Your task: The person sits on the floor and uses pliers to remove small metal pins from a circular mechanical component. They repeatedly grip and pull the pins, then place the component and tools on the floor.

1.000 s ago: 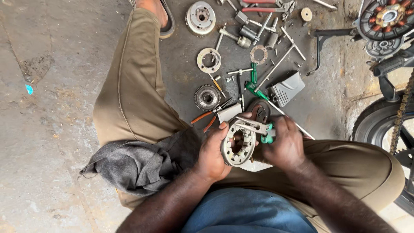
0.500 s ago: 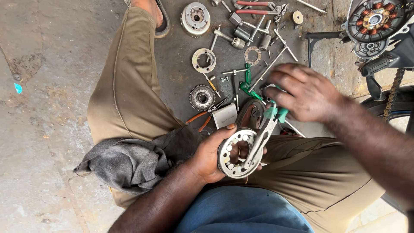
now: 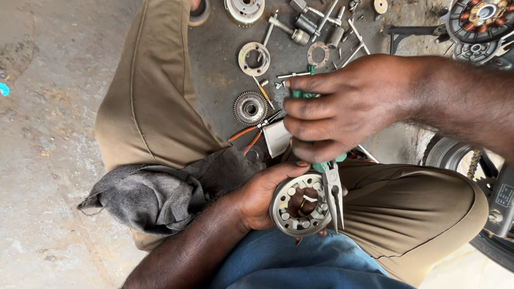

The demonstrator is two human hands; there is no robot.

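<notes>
The person sits on a rough, oil-stained grey concrete floor [image 3: 48, 160] in khaki cloth trousers [image 3: 150, 107], with a crumpled dark grey rag [image 3: 155, 195] lying over the left thigh. The right hand [image 3: 342, 115] is raised in front of the body and its fingers are curled tightly around the green-handled steel needle-nose pliers [image 3: 333, 192]; the green grips are almost hidden in the fist, and the thin pointed nose hangs down, touching the rim of the part below. The left hand [image 3: 265, 195] is half closed around the round silver metal ring with rollers and a hollow middle [image 3: 300, 206], holding it from the side and from under, just above the lap between the two thighs. On the floor beyond the knees lie smaller parts: a dark toothed steel gear [image 3: 250, 108], a flat pale metal ring plate [image 3: 254, 58] and a thin round gasket [image 3: 320, 53].
</notes>
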